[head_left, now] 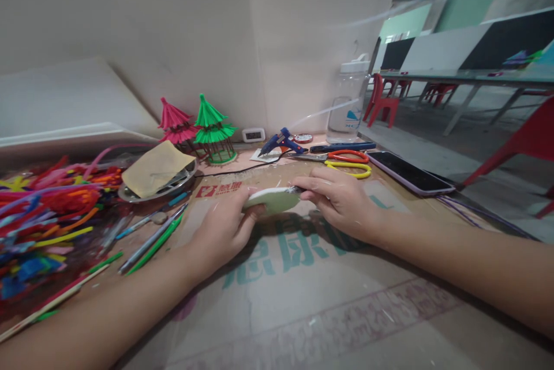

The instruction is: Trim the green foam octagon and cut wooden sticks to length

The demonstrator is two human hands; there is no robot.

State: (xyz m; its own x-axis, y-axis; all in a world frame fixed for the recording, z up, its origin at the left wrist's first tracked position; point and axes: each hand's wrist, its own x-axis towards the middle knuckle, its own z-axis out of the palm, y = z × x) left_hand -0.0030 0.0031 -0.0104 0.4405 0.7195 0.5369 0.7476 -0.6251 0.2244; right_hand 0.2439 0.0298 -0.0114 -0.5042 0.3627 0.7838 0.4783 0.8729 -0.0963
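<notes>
Both of my hands hold one pale green flat disc (272, 199) just above the cardboard-covered table (329, 306). My left hand (225, 228) grips its left edge with the fingers curled around it. My right hand (341, 200) pinches the right edge, where a thin grey stick-like piece meets the disc. What lies under the disc is hidden by shadow.
A heap of coloured sticks and pipe cleaners (38, 214) lies at the left beside a metal dish (173, 184) with yellow paper. Pink (175, 122) and green (212, 124) stick pavilions stand behind. A blue glue gun (281, 142), scissors (348, 162), a phone (409, 174) and a bottle (348, 101) sit beyond my hands.
</notes>
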